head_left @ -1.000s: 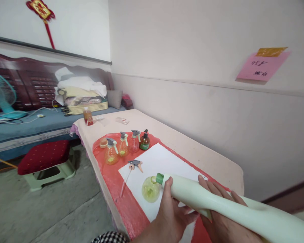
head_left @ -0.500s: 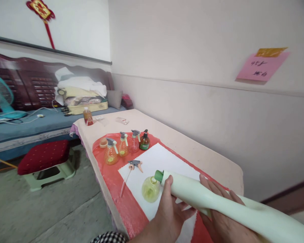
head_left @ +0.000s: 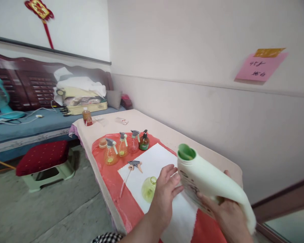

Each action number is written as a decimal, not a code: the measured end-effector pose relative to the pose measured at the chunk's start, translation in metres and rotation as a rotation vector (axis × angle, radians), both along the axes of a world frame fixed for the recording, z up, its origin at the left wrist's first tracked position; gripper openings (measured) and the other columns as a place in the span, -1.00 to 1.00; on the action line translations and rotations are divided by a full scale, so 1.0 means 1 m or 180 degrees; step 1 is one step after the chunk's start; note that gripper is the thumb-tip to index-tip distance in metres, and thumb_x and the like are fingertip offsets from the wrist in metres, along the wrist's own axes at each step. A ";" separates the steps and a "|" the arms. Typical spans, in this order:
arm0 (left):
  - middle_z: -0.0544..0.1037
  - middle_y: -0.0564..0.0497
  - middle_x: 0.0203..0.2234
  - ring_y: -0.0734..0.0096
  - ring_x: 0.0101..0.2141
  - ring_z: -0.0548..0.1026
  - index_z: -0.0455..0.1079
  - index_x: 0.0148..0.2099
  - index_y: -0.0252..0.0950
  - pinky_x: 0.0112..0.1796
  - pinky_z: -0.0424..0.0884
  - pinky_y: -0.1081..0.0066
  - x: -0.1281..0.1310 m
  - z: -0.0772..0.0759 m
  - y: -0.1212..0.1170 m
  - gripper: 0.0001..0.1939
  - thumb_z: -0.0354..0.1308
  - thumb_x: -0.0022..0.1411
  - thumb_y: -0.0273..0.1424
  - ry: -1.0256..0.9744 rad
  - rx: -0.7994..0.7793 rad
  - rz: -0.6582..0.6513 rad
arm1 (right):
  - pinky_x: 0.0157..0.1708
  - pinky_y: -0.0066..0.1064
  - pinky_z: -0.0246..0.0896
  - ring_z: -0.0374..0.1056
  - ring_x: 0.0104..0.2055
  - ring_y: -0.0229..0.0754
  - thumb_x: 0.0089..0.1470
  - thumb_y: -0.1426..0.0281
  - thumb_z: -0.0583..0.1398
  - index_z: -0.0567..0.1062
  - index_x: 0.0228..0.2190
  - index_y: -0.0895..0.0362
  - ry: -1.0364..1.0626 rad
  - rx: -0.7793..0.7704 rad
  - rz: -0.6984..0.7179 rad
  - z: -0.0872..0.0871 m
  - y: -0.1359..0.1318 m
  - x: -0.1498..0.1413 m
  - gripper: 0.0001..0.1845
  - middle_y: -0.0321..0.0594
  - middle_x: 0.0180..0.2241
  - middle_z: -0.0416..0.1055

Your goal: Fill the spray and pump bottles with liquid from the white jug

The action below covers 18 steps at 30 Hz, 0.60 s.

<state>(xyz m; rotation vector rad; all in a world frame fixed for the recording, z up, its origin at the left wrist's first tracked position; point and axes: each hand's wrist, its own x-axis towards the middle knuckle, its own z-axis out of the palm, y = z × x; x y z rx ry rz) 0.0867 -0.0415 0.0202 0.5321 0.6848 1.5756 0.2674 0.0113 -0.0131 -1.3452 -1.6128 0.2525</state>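
Note:
In my right hand (head_left: pixel 226 212) is a large pale green detergent jug (head_left: pixel 212 177), gripped by its handle. The jug leans up and to the left, and its green mouth (head_left: pixel 186 152) is uncapped. My left hand (head_left: pixel 164 192) is beside the jug's upper end, fingers apart and curved; whether the fingertips touch it I cannot tell. Behind that hand, a round yellow-green bottle (head_left: pixel 147 189) with an open neck sits on a white cloth (head_left: pixel 158 158), partly hidden. A grey and peach spray head (head_left: pixel 135 164) with a long tube lies to its left.
Several spray bottles (head_left: pixel 110 157) and a dark pump bottle (head_left: pixel 144 141) stand on the red sheet (head_left: pixel 131 206) farther back. An amber bottle (head_left: pixel 87 117) is near the table's far corner. A red-topped stool (head_left: pixel 44 157) stands left of the table; a wall runs along the right.
The jug has swung upright from nearly lying flat, its mouth rising. My left hand has come off the jug's neck, and my right hand has moved onto the handle.

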 end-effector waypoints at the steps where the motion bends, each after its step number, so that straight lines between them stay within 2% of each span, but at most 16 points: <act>1: 0.41 -0.19 0.12 0.04 0.11 0.36 0.43 0.03 -0.21 -0.01 0.33 0.19 -0.006 0.002 0.002 -0.58 0.26 0.14 -0.19 0.0215 0.0020 0.0016 | 0.19 0.02 0.11 0.19 0.21 0.22 -0.18 0.11 0.37 0.00 0.31 0.13 0.0474 -0.0284 0.0037 0.000 0.001 -0.003 0.13 0.01 0.23 0.24; 4: 0.55 -0.20 -0.12 0.09 -0.08 0.50 0.51 -0.15 -0.29 -0.09 0.36 0.25 -0.032 0.003 0.015 -0.67 0.30 0.06 -0.22 0.1149 0.0112 0.0242 | 0.10 -0.04 0.26 0.34 0.11 0.16 -0.19 0.17 0.39 0.15 0.25 0.09 0.1999 -0.1133 0.0506 -0.005 0.004 -0.016 0.02 -0.05 0.06 0.45; 7: 0.59 -0.10 -0.32 0.20 -0.24 0.54 0.51 -0.26 -0.29 -0.21 0.40 0.32 -0.069 -0.005 0.032 -0.73 0.24 0.03 -0.22 0.2198 -0.0253 0.0984 | 0.08 -0.10 0.31 0.42 0.02 0.08 -0.20 0.27 0.41 0.28 0.18 0.08 0.2771 -0.1415 0.0774 -0.018 0.007 -0.028 -0.11 -0.13 -0.07 0.55; 10: 0.57 -0.08 -0.37 0.20 -0.30 0.54 0.48 -0.27 -0.31 -0.30 0.40 0.32 -0.109 -0.017 0.044 -0.72 0.16 0.07 -0.20 0.2541 -0.0596 0.1319 | 0.12 -0.13 0.27 0.42 0.03 0.04 -0.20 0.33 0.40 0.33 0.13 0.07 0.2787 -0.1408 0.0754 -0.034 0.012 -0.034 -0.18 -0.18 -0.08 0.56; 13: 0.56 -0.05 -0.42 0.22 -0.34 0.52 0.47 -0.32 -0.29 -0.32 0.37 0.34 -0.142 -0.029 0.049 -0.77 0.12 0.07 -0.24 0.2935 -0.0829 0.1544 | 0.08 -0.09 0.30 0.41 0.04 0.08 -0.18 0.28 0.39 0.37 0.09 0.11 0.2734 -0.1500 0.0672 -0.045 0.016 -0.034 -0.25 -0.13 -0.03 0.53; 15: 0.55 -0.04 -0.48 0.21 -0.35 0.51 0.45 -0.40 -0.26 -0.32 0.34 0.33 -0.157 -0.039 0.051 -0.86 0.14 0.02 -0.31 0.3265 -0.1002 0.1609 | 0.07 -0.05 0.30 0.41 0.03 0.12 -0.19 0.23 0.39 0.38 0.07 0.14 0.2653 -0.1574 0.0593 -0.047 0.018 -0.032 -0.24 -0.08 -0.03 0.52; 18: 0.51 -0.03 -0.61 0.13 -0.36 0.50 0.40 -0.54 -0.23 -0.32 0.31 0.30 -0.166 -0.057 0.054 -0.96 0.20 -0.10 -0.43 0.3706 -0.1354 0.1531 | 0.12 -0.06 0.23 0.36 0.09 0.13 -0.22 0.17 0.40 0.36 0.07 0.15 0.2522 -0.1630 0.0443 -0.047 0.015 -0.029 -0.19 -0.04 0.02 0.48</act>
